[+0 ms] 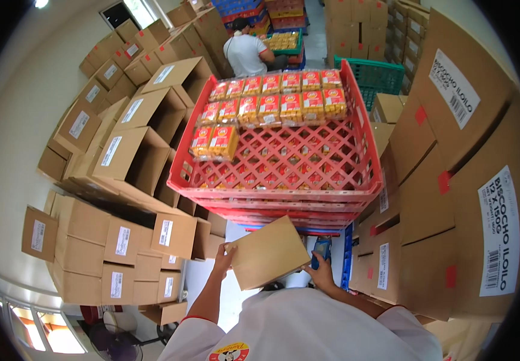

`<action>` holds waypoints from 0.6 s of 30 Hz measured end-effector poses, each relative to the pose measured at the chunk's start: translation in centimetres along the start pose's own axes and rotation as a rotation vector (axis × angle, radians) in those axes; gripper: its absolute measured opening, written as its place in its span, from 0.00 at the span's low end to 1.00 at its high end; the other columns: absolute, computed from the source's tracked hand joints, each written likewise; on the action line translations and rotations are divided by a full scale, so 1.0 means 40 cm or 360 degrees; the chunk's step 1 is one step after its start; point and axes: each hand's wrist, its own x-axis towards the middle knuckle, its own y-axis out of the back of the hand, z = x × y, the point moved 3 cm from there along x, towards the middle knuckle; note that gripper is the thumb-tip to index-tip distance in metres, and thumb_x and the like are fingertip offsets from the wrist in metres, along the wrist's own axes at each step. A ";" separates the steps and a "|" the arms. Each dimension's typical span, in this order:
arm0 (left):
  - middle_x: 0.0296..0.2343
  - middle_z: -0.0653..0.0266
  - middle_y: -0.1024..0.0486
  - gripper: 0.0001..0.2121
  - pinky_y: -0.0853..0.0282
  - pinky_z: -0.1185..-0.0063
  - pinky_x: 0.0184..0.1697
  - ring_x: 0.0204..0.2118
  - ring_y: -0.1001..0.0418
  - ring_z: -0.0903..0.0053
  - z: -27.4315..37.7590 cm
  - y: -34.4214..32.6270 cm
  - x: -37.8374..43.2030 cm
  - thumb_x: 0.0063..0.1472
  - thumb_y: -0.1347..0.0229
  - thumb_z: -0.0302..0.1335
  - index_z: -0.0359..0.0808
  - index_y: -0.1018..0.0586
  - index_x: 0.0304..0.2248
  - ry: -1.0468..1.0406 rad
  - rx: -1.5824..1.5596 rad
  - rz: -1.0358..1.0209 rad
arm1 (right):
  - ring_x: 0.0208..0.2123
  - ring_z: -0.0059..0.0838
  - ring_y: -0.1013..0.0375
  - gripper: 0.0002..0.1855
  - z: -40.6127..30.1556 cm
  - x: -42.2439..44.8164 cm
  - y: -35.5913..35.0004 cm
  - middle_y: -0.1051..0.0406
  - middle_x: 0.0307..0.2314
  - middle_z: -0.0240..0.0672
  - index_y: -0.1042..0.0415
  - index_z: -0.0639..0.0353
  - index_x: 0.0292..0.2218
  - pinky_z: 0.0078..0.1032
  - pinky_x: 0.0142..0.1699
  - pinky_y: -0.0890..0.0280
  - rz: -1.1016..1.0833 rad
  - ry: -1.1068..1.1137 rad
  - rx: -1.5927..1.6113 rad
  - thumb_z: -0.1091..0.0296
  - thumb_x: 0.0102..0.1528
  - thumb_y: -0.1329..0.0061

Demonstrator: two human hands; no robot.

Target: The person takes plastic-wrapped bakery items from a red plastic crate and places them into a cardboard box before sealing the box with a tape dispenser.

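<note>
My left hand (pixel 225 259) grips the left edge of a closed cardboard box (pixel 269 255), which is tilted in front of my body. At the box's lower right corner is my right hand (pixel 322 274), its fingers against the cardboard. A blue hand-held tool (pixel 322 251) is in the right hand; its exact kind is hard to make out. Just beyond the box stands a stack of red plastic crates (pixel 273 194). In the top crate, packs of biscuits (pixel 269 108) with red labels fill two rows at the back, with two more packs (pixel 215 141) at the left.
Open cardboard boxes (pixel 127 155) are stacked at left, above labelled cartons (pixel 79 252). Tall carton stacks (pixel 422 194) rise close on my right. Beyond the crates a person (pixel 247 52) sits by a green crate (pixel 303 45). A fan (pixel 111 336) stands at lower left.
</note>
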 end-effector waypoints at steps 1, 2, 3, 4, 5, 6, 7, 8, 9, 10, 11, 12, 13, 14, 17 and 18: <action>0.53 0.62 0.35 0.25 0.28 0.55 0.44 0.49 0.29 0.66 0.001 -0.011 0.012 0.63 0.44 0.47 0.45 0.34 0.53 0.0062 0.0139 -0.0078 | 0.49 0.53 0.33 0.39 0.001 0.006 0.005 0.36 0.47 0.59 0.35 0.57 0.57 0.37 0.54 0.36 0.0033 0.0008 -0.0003 0.56 0.48 0.35; 0.47 0.62 0.32 0.23 0.25 0.56 0.41 0.43 0.25 0.65 0.000 -0.018 0.013 0.62 0.43 0.44 0.42 0.35 0.50 -0.0008 0.0193 -0.0033 | 0.49 0.53 0.33 0.40 0.007 0.013 0.013 0.36 0.47 0.59 0.36 0.57 0.58 0.37 0.54 0.36 0.0080 -0.0076 -0.0012 0.54 0.48 0.35; 0.47 0.62 0.32 0.23 0.25 0.56 0.41 0.43 0.25 0.65 -0.012 -0.030 0.006 0.62 0.43 0.44 0.42 0.35 0.50 -0.0031 0.0197 -0.0052 | 0.49 0.53 0.33 0.41 0.014 0.015 0.019 0.37 0.47 0.59 0.37 0.57 0.58 0.37 0.55 0.36 0.0124 -0.0164 -0.0017 0.53 0.48 0.36; 0.46 0.60 0.32 0.24 0.24 0.57 0.40 0.43 0.25 0.66 -0.035 -0.039 -0.008 0.62 0.42 0.43 0.40 0.36 0.49 -0.0026 0.0086 -0.0035 | 0.49 0.55 0.34 0.43 0.028 0.023 0.025 0.37 0.48 0.60 0.40 0.57 0.59 0.38 0.55 0.37 0.0234 -0.0132 0.0010 0.50 0.48 0.36; 0.45 0.58 0.32 0.24 0.23 0.58 0.40 0.43 0.26 0.66 -0.056 -0.049 -0.021 0.61 0.40 0.42 0.38 0.36 0.49 -0.0020 -0.0024 -0.0019 | 0.49 0.55 0.34 0.43 0.044 0.037 0.031 0.37 0.48 0.60 0.40 0.57 0.59 0.38 0.55 0.37 0.0258 -0.0133 0.0018 0.50 0.48 0.36; 0.45 0.56 0.32 0.24 0.22 0.60 0.40 0.42 0.25 0.66 -0.065 -0.071 -0.051 0.61 0.40 0.41 0.37 0.37 0.48 0.0026 -0.0072 -0.0019 | 0.49 0.55 0.34 0.44 0.056 0.047 0.043 0.38 0.48 0.60 0.41 0.57 0.59 0.39 0.55 0.37 0.0380 -0.0150 -0.0021 0.50 0.48 0.36; 0.44 0.55 0.33 0.23 0.21 0.62 0.40 0.42 0.25 0.65 -0.074 -0.092 -0.089 0.61 0.40 0.39 0.36 0.38 0.46 0.0077 -0.0110 -0.0016 | 0.49 0.56 0.35 0.45 0.068 0.053 0.051 0.38 0.48 0.61 0.42 0.57 0.59 0.39 0.55 0.37 0.0498 -0.0174 -0.0055 0.49 0.47 0.35; 0.44 0.55 0.34 0.23 0.21 0.63 0.41 0.41 0.25 0.66 -0.100 -0.100 -0.123 0.62 0.40 0.39 0.36 0.38 0.45 0.0070 -0.0179 0.0018 | 0.50 0.57 0.36 0.47 0.074 0.066 0.050 0.39 0.48 0.62 0.43 0.59 0.60 0.40 0.56 0.38 0.0502 -0.0202 -0.0035 0.47 0.47 0.36; 0.43 0.55 0.34 0.22 0.20 0.64 0.41 0.40 0.25 0.67 -0.135 -0.103 -0.149 0.62 0.41 0.39 0.35 0.38 0.45 0.0064 -0.0249 0.0057 | 0.50 0.57 0.36 0.47 0.073 0.077 0.041 0.39 0.48 0.62 0.43 0.59 0.60 0.40 0.56 0.38 0.0505 -0.0215 -0.0015 0.47 0.47 0.36; 0.42 0.55 0.33 0.22 0.21 0.66 0.40 0.39 0.25 0.68 -0.175 -0.100 -0.170 0.62 0.41 0.38 0.35 0.38 0.45 0.0058 -0.0304 0.0086 | 0.50 0.58 0.36 0.48 0.070 0.086 0.035 0.39 0.49 0.64 0.43 0.60 0.60 0.41 0.56 0.39 0.0502 -0.0196 -0.0017 0.46 0.47 0.36; 0.41 0.56 0.32 0.21 0.21 0.69 0.38 0.37 0.26 0.70 -0.207 -0.098 -0.179 0.63 0.41 0.37 0.34 0.38 0.44 0.0049 -0.0364 0.0109 | 0.50 0.58 0.36 0.49 0.067 0.102 0.031 0.39 0.49 0.65 0.44 0.61 0.60 0.42 0.56 0.39 0.0505 -0.0173 -0.0022 0.45 0.46 0.36; 0.37 0.57 0.30 0.19 0.25 0.72 0.36 0.36 0.28 0.73 -0.222 -0.093 -0.198 0.63 0.42 0.39 0.32 0.34 0.42 0.0022 -0.0254 0.0155 | 0.50 0.60 0.37 0.50 0.059 0.115 0.024 0.38 0.49 0.67 0.44 0.62 0.60 0.42 0.56 0.39 0.0506 -0.0070 -0.0035 0.41 0.47 0.37; 0.37 0.57 0.30 0.19 0.25 0.72 0.36 0.36 0.28 0.73 -0.238 -0.080 -0.195 0.63 0.42 0.39 0.32 0.34 0.42 0.0025 -0.0238 0.0146 | 0.50 0.60 0.37 0.50 0.055 0.125 0.014 0.38 0.49 0.67 0.44 0.62 0.60 0.42 0.56 0.39 0.0513 -0.0087 -0.0028 0.41 0.47 0.37; 0.35 0.57 0.28 0.19 0.28 0.73 0.37 0.35 0.28 0.73 -0.239 -0.058 -0.190 0.64 0.43 0.40 0.31 0.31 0.39 -0.0104 0.0024 0.0239 | 0.50 0.59 0.37 0.50 0.047 0.137 -0.003 0.37 0.48 0.66 0.43 0.64 0.60 0.42 0.56 0.39 0.0485 -0.0067 -0.0026 0.41 0.48 0.38; 0.27 0.55 0.23 0.24 0.33 0.73 0.44 0.34 0.26 0.70 -0.183 -0.020 -0.177 0.65 0.48 0.48 0.29 0.23 0.31 -0.0006 0.0606 0.0238 | 0.52 0.58 0.37 0.50 0.031 0.176 -0.027 0.35 0.48 0.66 0.43 0.66 0.60 0.40 0.58 0.40 0.0416 -0.0138 -0.0010 0.38 0.49 0.42; 0.30 0.53 0.21 0.26 0.33 0.73 0.45 0.37 0.25 0.69 -0.170 0.012 -0.152 0.65 0.50 0.50 0.29 0.21 0.34 -0.0016 0.0688 0.0038 | 0.53 0.59 0.37 0.50 0.023 0.190 -0.040 0.35 0.49 0.67 0.42 0.66 0.60 0.40 0.58 0.40 0.0422 -0.0205 0.0010 0.37 0.50 0.42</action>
